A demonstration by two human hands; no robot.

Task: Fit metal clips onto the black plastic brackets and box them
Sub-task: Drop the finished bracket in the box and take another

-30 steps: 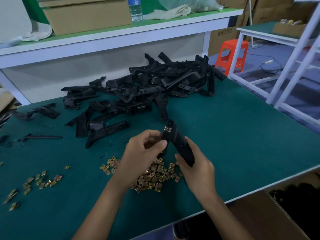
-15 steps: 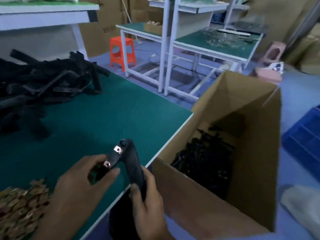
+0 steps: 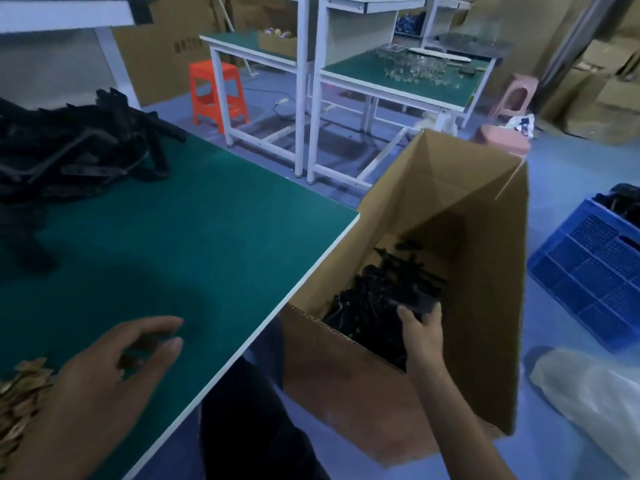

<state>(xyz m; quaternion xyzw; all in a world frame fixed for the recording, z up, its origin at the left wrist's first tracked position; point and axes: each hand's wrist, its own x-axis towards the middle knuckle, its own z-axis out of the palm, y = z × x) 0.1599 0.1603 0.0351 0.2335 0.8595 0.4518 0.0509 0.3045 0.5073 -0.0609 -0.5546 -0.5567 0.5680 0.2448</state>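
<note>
Nearest the camera, the left hand (image 3: 114, 375) hovers just above the green surface (image 3: 214, 244), its grip spread and loose, fingers gently curved with nothing between them. Just beside its wrist, at the lower left edge, lies a heap of brass-coloured metal clips (image 3: 20, 393), partly cut off by the frame.

To the right, past the surface's white edge, the right hand (image 3: 423, 332) reaches down inside an open cardboard box (image 3: 346, 382) standing on the floor against the corner of the surface. Its grip pinches one end of a black bracket (image 3: 414, 302) between thumb and fingers; the bracket is low in the box, touching or just above the finished brackets (image 3: 384, 285) piled at the bottom, too blurred to tell which.

A pale plastic bag (image 3: 588, 393) lies on the floor right of the box, and a blue crate (image 3: 588, 271) sits beyond it.

Further back on the surface, at the left, is a tangled pile of loose brackets (image 3: 79, 154). Behind stand an orange stool (image 3: 218, 91), white-framed tables (image 3: 405, 77) carrying small parts, and a pink stool (image 3: 516, 95)
</note>
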